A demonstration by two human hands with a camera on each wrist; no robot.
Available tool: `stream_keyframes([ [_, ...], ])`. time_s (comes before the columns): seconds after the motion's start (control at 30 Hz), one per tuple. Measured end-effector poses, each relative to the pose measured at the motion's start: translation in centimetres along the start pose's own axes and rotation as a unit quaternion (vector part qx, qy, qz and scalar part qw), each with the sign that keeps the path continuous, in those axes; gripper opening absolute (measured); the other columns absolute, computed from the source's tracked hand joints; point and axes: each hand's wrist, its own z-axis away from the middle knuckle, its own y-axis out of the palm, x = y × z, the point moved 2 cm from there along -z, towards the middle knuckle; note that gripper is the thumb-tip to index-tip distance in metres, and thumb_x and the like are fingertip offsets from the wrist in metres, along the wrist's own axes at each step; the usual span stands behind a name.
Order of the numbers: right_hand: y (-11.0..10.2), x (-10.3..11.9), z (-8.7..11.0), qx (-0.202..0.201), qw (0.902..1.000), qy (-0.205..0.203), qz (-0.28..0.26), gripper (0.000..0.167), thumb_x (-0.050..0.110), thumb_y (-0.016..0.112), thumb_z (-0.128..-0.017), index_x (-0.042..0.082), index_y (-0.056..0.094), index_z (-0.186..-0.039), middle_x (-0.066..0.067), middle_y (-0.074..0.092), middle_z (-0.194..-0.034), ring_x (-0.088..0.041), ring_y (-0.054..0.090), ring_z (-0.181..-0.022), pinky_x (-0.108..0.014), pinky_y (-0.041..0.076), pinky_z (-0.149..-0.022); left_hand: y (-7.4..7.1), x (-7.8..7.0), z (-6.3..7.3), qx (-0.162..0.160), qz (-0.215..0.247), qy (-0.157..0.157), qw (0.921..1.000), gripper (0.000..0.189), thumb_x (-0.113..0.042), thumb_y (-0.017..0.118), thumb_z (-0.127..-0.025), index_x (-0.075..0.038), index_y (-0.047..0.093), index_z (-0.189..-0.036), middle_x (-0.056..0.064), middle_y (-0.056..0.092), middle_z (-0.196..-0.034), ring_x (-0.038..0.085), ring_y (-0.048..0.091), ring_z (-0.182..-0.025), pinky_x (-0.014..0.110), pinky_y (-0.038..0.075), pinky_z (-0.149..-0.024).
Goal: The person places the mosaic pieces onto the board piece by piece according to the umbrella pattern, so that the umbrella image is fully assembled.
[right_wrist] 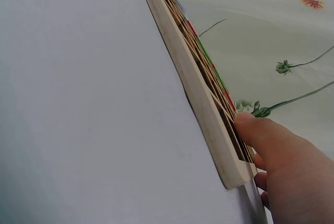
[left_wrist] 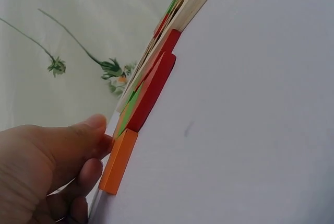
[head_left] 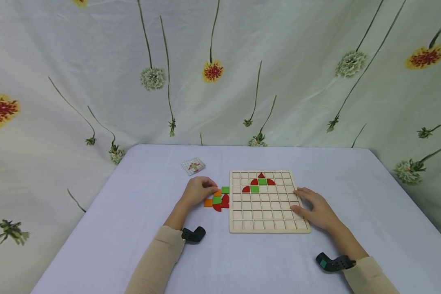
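A wooden grid board [head_left: 264,214] lies flat. On its upper rows sit several red pieces, among them a triangle [head_left: 261,175], and two green squares [head_left: 255,189]. My left hand [head_left: 197,191] is left of the board, with thumb and forefinger pinching an orange square tile [head_left: 217,192] in a cluster of loose pieces. Beside it are a green square [head_left: 217,200], a red quarter-round piece [head_left: 217,207] and another orange square [left_wrist: 119,161]. My right hand [head_left: 316,208] rests on the board's right edge, its thumb on top and its fingers extended along the side.
A small card [head_left: 193,166] with a printed grid pattern lies behind the left hand. Another green square [head_left: 225,190] touches the board's left edge. A white cloth [head_left: 264,261] covers the table, and a flowered curtain [head_left: 294,73] hangs behind it.
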Motion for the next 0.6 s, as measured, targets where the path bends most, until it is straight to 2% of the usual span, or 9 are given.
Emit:
stream_keyframes([
  [0.2, 0.02, -0.04, -0.02, 0.001, 1.0, 0.001, -0.001, 0.058, 0.034, 0.07, -0.089, -0.002, 0.057, -0.133, -0.026, 0.048, -0.14, -0.048, 0.034, -0.134, -0.065, 0.025, -0.105, -0.09, -0.24, -0.04, 0.024, 0.003, 0.005, 0.9997, 0.011, -0.02, 0.078, -0.085, -0.012, 0.074, -0.09, -0.002, 0.066, -0.082, 0.018, 0.056, -0.078, 0.031, 0.048, -0.072],
  [0.37, 0.06, -0.09, -0.05, 0.0, 1.0, 0.003, 0.0, 0.058, 0.034, 0.07, -0.089, -0.002, 0.056, -0.133, -0.026, 0.048, -0.14, -0.048, 0.034, -0.134, -0.064, 0.024, -0.105, -0.14, -0.63, -0.03, 0.052, -0.035, 0.009, 0.998, 0.023, -0.027, 0.082, -0.08, -0.011, 0.075, -0.096, -0.002, 0.065, -0.088, 0.018, 0.053, -0.083, 0.031, 0.046, -0.073],
  [0.6, 0.08, -0.09, -0.04, -0.001, 1.0, 0.0, -0.002, 0.058, 0.033, 0.07, -0.088, -0.002, 0.057, -0.132, -0.027, 0.048, -0.139, -0.048, 0.035, -0.133, -0.065, 0.025, -0.105, 0.01, -0.95, 0.03, 0.063, -0.049, 0.001, 0.9968, 0.018, -0.024, 0.082, -0.08, -0.011, 0.074, -0.092, -0.001, 0.061, -0.084, 0.019, 0.05, -0.08, 0.03, 0.042, -0.068],
])
